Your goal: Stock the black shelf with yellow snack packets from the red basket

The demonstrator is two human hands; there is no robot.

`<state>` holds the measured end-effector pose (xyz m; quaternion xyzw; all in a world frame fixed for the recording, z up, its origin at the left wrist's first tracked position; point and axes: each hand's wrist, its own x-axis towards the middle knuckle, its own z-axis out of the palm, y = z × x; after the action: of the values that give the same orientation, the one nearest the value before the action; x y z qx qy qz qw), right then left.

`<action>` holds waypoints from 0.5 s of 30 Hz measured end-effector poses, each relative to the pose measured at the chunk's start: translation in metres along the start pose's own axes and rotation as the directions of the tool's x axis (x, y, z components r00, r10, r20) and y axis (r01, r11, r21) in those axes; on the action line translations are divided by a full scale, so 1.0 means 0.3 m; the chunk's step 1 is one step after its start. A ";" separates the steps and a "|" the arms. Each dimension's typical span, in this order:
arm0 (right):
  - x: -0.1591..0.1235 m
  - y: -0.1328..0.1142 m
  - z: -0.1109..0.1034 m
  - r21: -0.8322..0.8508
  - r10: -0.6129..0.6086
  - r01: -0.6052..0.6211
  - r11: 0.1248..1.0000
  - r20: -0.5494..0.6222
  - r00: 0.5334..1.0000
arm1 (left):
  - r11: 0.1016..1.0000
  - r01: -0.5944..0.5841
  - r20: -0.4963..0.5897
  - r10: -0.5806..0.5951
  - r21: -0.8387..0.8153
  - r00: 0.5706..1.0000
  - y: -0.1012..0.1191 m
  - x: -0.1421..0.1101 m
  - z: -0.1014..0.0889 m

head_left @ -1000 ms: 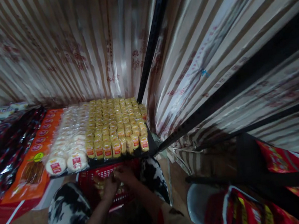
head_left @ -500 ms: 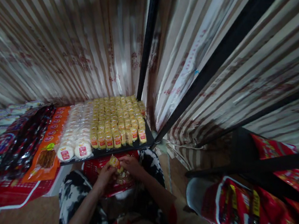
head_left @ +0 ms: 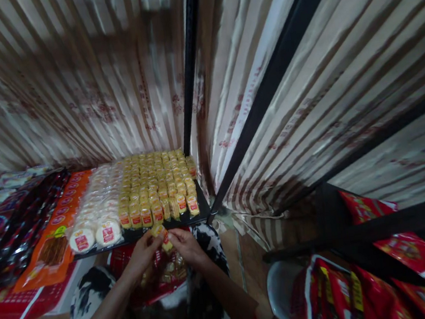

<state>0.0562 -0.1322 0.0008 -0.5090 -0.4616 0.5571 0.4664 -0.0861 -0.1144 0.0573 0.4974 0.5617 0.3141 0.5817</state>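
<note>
Both hands hold one small yellow wrapped snack packet (head_left: 162, 235) just below the front edge of a dark shelf (head_left: 140, 234). My left hand (head_left: 143, 250) pinches it from the left and my right hand (head_left: 184, 244) from the right. Rows of the same yellow packets (head_left: 156, 186) fill the shelf's right part. Beside them on the left lie round white packets with red labels (head_left: 97, 221). Under my hands, on my lap, sits a red plastic basket (head_left: 134, 283) with more small packets (head_left: 171, 271) inside.
Orange packets (head_left: 57, 233) and dark red-black packets (head_left: 9, 229) lie further left on the shelf. Striped paper covers the walls, crossed by black shelf posts (head_left: 187, 75). Red snack bags (head_left: 346, 287) and a white stool (head_left: 279, 287) stand at the lower right.
My hands have risen from the red basket with a yellow packet, up to the shelf's front edge. The camera has tilted and shifted slightly.
</note>
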 end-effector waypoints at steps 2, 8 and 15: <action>0.008 -0.023 -0.009 -0.012 -0.028 0.027 1.000 -0.029 0.999 | 0.999 -0.008 -0.005 0.009 0.044 1.000 0.038 0.019 0.010; 0.048 -0.102 -0.050 -0.107 -0.177 0.157 0.982 -0.221 0.959 | 0.995 -0.091 0.033 0.090 0.047 0.995 0.174 0.100 0.044; 0.179 -0.131 -0.192 -0.440 -0.344 0.097 0.893 -0.528 0.776 | 0.937 -0.332 -0.055 0.339 0.108 0.939 0.327 0.281 0.109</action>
<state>0.1131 -0.0713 0.0292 -0.6799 -0.4509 0.2071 0.5399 -0.0210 -0.0135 0.1159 0.6019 0.5039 0.3989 0.4741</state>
